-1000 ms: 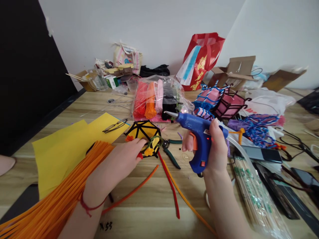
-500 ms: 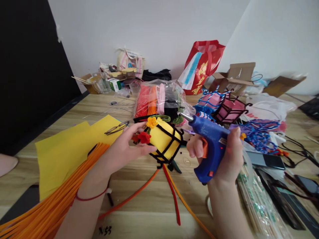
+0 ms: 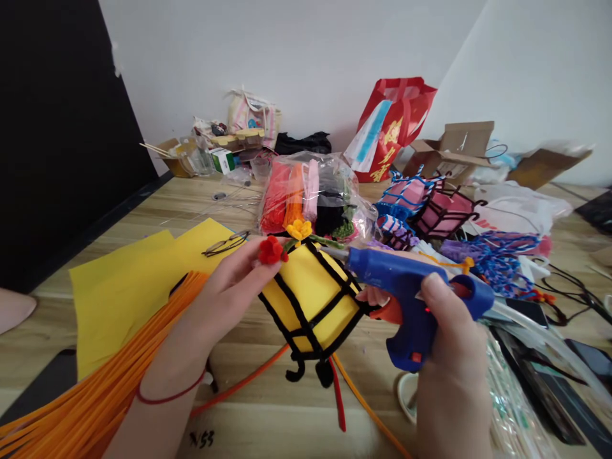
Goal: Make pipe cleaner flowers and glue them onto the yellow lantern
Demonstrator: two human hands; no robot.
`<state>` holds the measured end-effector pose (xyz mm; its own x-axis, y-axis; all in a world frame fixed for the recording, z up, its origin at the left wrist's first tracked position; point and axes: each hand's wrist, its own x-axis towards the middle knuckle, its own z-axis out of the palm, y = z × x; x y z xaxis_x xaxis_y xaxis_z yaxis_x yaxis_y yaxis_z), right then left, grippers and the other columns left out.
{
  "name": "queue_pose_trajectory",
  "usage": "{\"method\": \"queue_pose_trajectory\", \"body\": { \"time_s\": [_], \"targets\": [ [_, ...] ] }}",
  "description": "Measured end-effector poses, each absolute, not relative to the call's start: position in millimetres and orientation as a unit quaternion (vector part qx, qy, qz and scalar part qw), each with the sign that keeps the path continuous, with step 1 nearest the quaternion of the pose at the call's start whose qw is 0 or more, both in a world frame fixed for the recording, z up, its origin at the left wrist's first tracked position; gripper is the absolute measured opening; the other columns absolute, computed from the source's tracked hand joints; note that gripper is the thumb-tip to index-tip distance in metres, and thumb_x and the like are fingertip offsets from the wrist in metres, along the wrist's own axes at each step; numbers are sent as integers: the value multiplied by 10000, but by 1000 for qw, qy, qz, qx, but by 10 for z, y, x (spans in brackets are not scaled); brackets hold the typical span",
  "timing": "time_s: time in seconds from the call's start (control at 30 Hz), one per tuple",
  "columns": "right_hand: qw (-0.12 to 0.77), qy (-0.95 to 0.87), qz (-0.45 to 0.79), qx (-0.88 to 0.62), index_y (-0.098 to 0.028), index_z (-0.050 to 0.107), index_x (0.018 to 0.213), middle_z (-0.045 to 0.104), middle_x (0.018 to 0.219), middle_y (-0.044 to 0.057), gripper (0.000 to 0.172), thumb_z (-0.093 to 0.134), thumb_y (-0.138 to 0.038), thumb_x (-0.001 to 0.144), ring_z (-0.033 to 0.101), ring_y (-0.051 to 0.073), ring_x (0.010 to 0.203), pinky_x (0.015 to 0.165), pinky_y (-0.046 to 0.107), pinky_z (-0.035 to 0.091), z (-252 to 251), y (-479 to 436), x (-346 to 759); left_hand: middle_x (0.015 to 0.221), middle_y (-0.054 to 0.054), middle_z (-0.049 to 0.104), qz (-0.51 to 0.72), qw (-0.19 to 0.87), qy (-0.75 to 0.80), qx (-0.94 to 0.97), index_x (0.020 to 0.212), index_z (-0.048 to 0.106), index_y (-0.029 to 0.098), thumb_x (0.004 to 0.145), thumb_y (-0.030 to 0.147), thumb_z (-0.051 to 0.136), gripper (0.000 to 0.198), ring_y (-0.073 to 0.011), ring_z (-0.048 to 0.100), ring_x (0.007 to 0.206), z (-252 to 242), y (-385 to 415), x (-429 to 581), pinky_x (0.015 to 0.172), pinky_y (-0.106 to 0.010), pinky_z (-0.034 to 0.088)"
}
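A yellow lantern with a black fuzzy frame (image 3: 318, 296) is held tilted above the table. My left hand (image 3: 234, 287) pinches the red flower (image 3: 271, 250) at the lantern's upper left corner. Beside it, a yellow-orange flower (image 3: 299, 230) stands on the top edge, with a green stem (image 3: 327, 241) to its right. My right hand (image 3: 444, 319) is wrapped round a blue glue gun (image 3: 406, 274), its metal nozzle over the lantern's top edge near the green stem. Some right fingertips, partly hidden behind the gun, are close to the lantern's right side.
Orange stems (image 3: 138, 357) and yellow sheets (image 3: 129, 274) lie left. Behind are a clear bag of coloured stems (image 3: 310, 191) and a red bag (image 3: 396, 127). Pink lanterns (image 3: 444, 210) stand right, near a white tape roll (image 3: 406, 395). Another person's arm (image 3: 14, 310) shows at the left edge.
The lantern has turned and now shows larger and lower. The glue gun has moved down and right, its nozzle now over the lantern's top. My left hand now pinches the red flower.
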<state>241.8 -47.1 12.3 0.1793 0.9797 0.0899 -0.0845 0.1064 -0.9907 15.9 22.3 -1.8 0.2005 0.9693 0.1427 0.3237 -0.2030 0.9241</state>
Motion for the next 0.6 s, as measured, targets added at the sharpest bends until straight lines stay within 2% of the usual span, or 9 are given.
{"method": "queue_pose_trajectory", "body": {
  "time_s": [0.1, 0.3, 0.4, 0.6],
  "targets": [
    [570, -484, 426, -510, -282, 787, 968, 789, 920, 66, 389, 729, -613, 771, 754, 310, 883, 713, 382, 633, 151, -495, 2425, 887, -34, 652, 416, 438, 480, 636, 1015, 695, 241, 845, 541, 629, 350, -197, 587, 820, -49, 207, 162, 700, -283, 491],
    [553, -536, 404, -493, -298, 815, 885, 801, 903, 42, 274, 764, -540, 770, 747, 251, 753, 607, 313, 603, 139, -434, 2469, 847, 11, 598, 417, 446, 486, 625, 972, 629, 244, 869, 419, 638, 203, -134, 533, 743, -54, 159, 175, 649, -224, 433],
    [538, -536, 410, -506, -290, 815, 892, 789, 830, 42, 286, 759, -546, 778, 712, 220, 646, 541, 297, 579, 122, -405, 2475, 835, 20, 567, 413, 457, 477, 628, 948, 594, 239, 898, 408, 604, 176, -120, 507, 714, -36, 129, 183, 621, -213, 415],
    [539, -504, 426, -523, -264, 810, 856, 736, 662, 35, 292, 780, -540, 764, 680, 206, 556, 463, 276, 539, 97, -367, 2456, 757, 28, 504, 400, 450, 470, 645, 907, 548, 236, 917, 416, 543, 180, -120, 429, 633, 22, 58, 210, 545, -211, 366]
  ]
}}
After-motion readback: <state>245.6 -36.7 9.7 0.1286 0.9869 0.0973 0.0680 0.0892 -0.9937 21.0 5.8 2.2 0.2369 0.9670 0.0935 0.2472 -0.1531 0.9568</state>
